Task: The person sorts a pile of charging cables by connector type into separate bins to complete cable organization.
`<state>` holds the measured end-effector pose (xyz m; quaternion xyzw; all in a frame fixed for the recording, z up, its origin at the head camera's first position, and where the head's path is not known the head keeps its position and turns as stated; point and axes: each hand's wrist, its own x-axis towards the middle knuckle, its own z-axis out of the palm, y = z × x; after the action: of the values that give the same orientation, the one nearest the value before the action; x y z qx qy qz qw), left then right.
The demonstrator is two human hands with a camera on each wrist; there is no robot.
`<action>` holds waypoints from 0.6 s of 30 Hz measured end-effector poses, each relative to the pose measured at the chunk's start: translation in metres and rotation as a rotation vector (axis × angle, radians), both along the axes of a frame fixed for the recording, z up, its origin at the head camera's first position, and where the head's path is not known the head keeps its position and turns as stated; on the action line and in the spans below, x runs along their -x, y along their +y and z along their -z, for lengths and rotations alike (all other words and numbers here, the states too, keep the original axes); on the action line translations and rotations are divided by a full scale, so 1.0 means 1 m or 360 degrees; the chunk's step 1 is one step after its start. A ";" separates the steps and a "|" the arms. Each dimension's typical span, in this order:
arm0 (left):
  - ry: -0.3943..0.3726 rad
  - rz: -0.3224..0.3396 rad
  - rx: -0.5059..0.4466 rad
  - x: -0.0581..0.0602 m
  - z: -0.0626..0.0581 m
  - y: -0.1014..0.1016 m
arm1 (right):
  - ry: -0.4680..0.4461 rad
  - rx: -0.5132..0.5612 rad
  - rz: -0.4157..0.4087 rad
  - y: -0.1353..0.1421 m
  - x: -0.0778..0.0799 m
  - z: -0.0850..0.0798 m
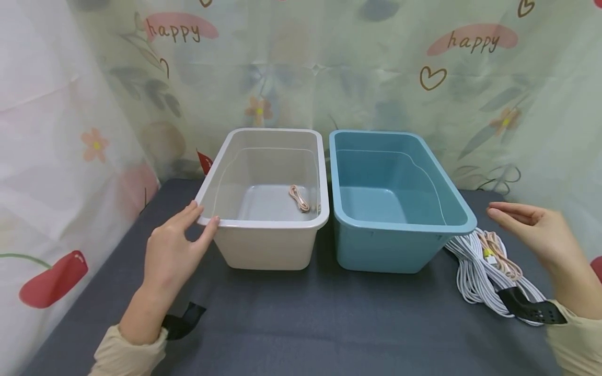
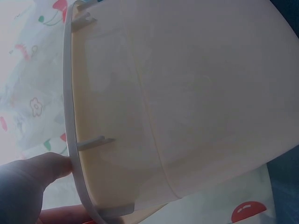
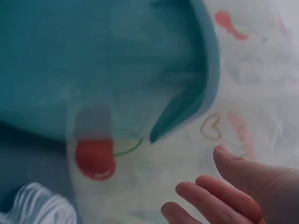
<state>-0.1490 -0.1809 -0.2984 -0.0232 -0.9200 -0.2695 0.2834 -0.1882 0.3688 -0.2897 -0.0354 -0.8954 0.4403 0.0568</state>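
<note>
Cloth, white and printed with red cherries, hangs at nine o'clock of the dark blue-grey desk. A person's left hand, with a black band at its wrist, touches the rim of a rectangular off-white plastic bin at that bin's seven o'clock corner. Its thumb and fingers are apart, the thumb on the front edge. Inside the bin, on its floor toward four o'clock, lies a small folded bundle of thin peach cord. At three o'clock of this bin, just beside it, stands a rectangular teal-blue plastic bin. On the desk at four o'clock of the teal-blue bin lies a large looped coil of white cable, bearing a peach coil of cord and a small yellow-and-white piece. The right hand hangs at one o'clock of the white coil, holding nothing; the right wrist view shows its thumb and fingers apart.
</note>
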 end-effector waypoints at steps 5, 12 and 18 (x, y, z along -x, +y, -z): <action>0.0002 -0.0003 0.0003 0.000 0.000 0.000 | -0.0026 -0.0145 0.0057 0.013 -0.002 0.018; 0.0095 0.0011 -0.0005 0.001 0.001 0.000 | -0.0140 -0.0202 0.0104 0.022 0.001 0.037; 0.0138 0.0019 -0.0006 0.001 0.002 0.000 | -0.0222 -0.0266 0.0129 0.025 0.001 0.047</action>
<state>-0.1502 -0.1809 -0.3007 -0.0396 -0.9063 -0.2717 0.3214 -0.1889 0.3934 -0.3364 -0.0974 -0.9286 0.3579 0.0149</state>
